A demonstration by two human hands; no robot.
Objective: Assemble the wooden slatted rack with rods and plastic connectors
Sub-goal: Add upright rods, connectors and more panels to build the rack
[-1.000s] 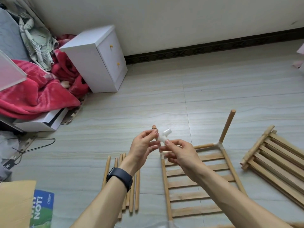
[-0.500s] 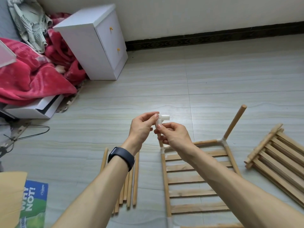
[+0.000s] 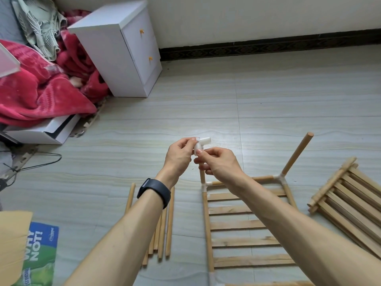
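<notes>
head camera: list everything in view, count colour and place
connector: one, white, pinched between both hands
slatted panel: one, pale wood, floor under the right forearm
upright rod: one, wood, panel's far right corner, tilted
loose rods: several, wood, floor under the left forearm
stacked panels: count unclear, wood, right edge
cabinet: one, white, by the wall
blanket: one, red, far left
cardboard: one, brown, bottom left
wristband: one, black, left wrist
left hand: pinches the connector
right hand: pinches the connector

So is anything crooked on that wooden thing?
The rod plugged into the far right corner connector of the slatted panel leans outward instead of standing straight, though the wide lens may exaggerate it.
</notes>
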